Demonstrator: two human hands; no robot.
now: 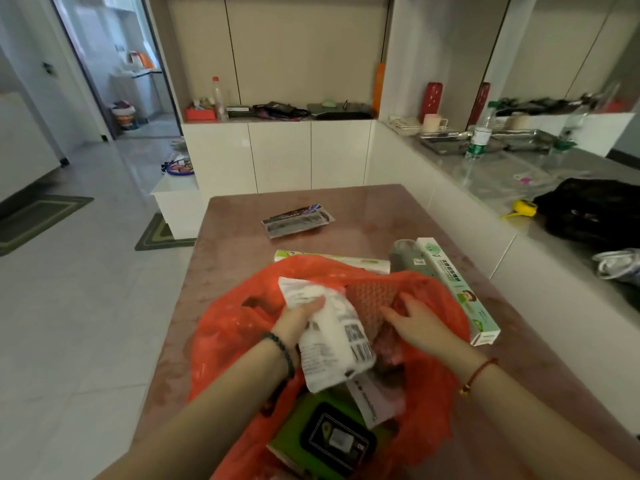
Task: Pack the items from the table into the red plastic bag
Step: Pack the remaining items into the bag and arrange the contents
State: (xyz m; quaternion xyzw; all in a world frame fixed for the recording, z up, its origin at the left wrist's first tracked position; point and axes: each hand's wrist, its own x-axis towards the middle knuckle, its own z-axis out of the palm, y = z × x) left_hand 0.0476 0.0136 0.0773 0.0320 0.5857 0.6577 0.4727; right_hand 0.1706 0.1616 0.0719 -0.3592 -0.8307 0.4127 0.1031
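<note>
The red plastic bag (214, 341) lies open and crumpled on the near part of the pinkish table (239, 271), its mouth toward the person. The left hand (298, 322) grips one white packet (332, 341) with dark print, fingers curled round its upper half, holding it tilted over the bag's mouth. Below it, inside the bag, sits one green pack with a black lid (329, 441). Beside that lies a pale labelled wrapper (370, 400), partly hidden. The right hand (420, 323) holds nothing and lies flat with fingers spread on the bag's inner side, next to a reddish textured patch (370, 299); whether that patch is an item or the bag itself cannot be told. Outside the bag, four things remain on the table. There is one dark blister pack (298, 221) well beyond the bag, and one grey-green cylinder (405, 254). Of the two long white-and-green boxes, the first box (332, 261) is just behind the bag's far edge, and the second box (457, 289) runs along its right side.
</note>
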